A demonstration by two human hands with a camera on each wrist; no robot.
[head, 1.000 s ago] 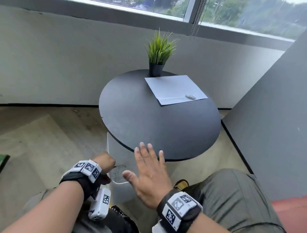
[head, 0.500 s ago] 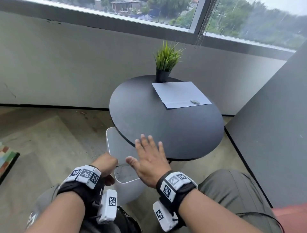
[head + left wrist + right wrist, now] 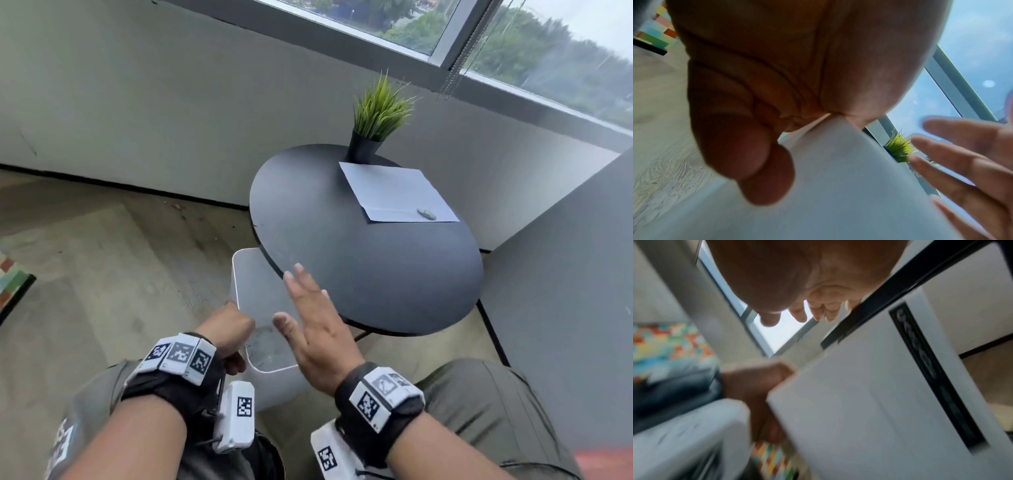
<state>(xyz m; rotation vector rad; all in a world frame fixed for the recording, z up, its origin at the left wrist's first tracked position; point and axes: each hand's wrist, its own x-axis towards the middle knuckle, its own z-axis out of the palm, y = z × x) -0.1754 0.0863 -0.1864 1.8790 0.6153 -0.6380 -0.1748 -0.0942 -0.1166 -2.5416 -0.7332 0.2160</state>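
A white rectangular bin (image 3: 239, 263) stands on the floor, partly under a round black table (image 3: 359, 267). My left hand (image 3: 227, 327) grips the bin's near left rim, fingers (image 3: 760, 170) curled over the white wall (image 3: 838, 194). My right hand (image 3: 311, 322) hovers open above the bin's mouth, at the table's near edge, with straight spread fingers holding nothing. The right wrist view shows that palm (image 3: 807, 288), the bin's side (image 3: 869, 402) and the left hand (image 3: 756, 386), all blurred.
On the table lie a white sheet of paper (image 3: 394, 192) with a small grey object (image 3: 426, 214) on it, and a potted grass plant (image 3: 376, 116) stands behind. A grey partition (image 3: 565, 291) rises on the right, a wall and window behind. A coloured mat (image 3: 13, 287) lies far left.
More of the bin now shows outside the table's edge, with the left hand still on its rim. The right hand stays open above it, turned slightly. The head view has tilted.
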